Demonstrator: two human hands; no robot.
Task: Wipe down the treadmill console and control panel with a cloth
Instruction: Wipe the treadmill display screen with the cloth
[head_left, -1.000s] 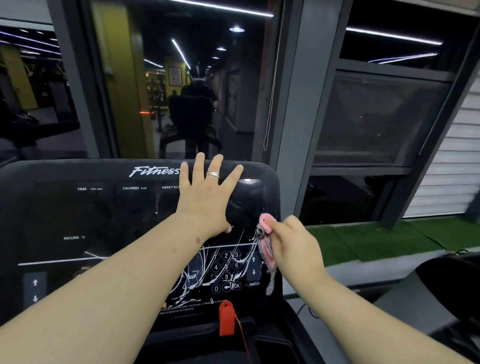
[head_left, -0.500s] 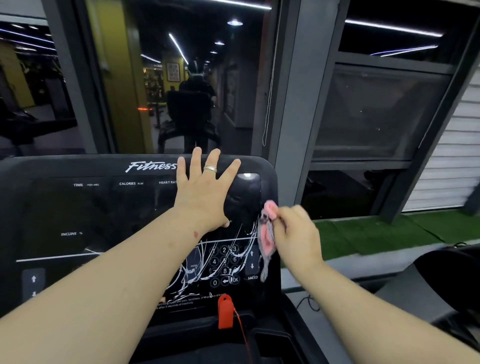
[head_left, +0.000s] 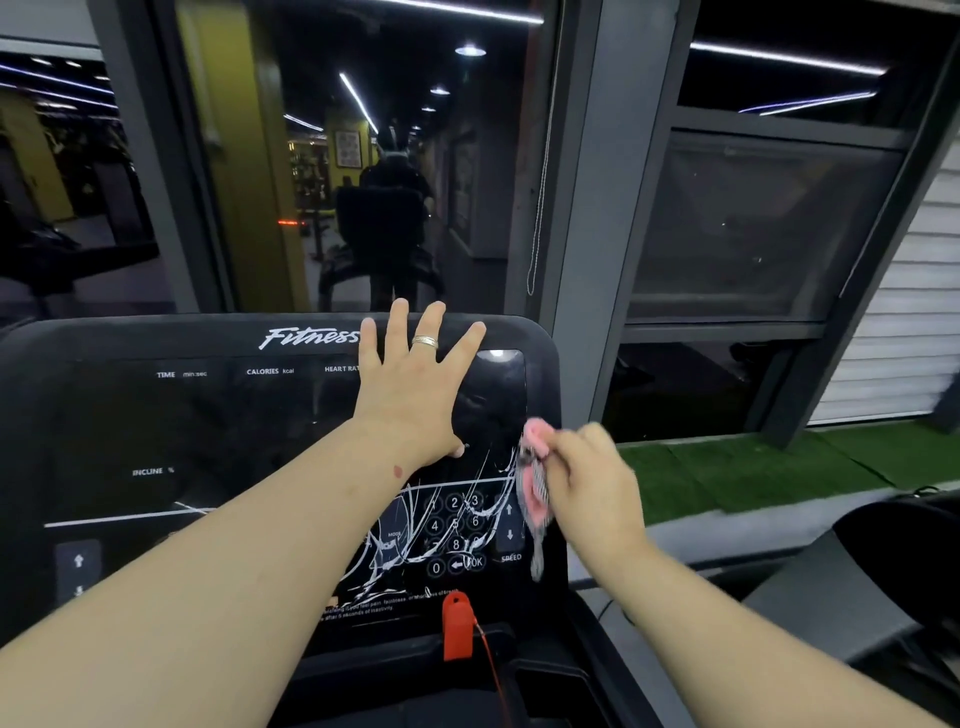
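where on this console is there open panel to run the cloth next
Free: the dark panel left of the left hand, between the TIME label and INCLINE label. Crowded: the right edge, where the right hand holds the cloth beside the keypad.

Console (head_left: 156, 426) fills lower left. Left hand (head_left: 410, 384) flat on its upper right area, 12 o'clock from keypad (head_left: 454, 535). Right hand (head_left: 592, 478) with cloth (head_left: 535, 493) at 3 o'clock of keypad, at console's right edge. Safety key (head_left: 457, 626) at keypad's 6 o'clock.
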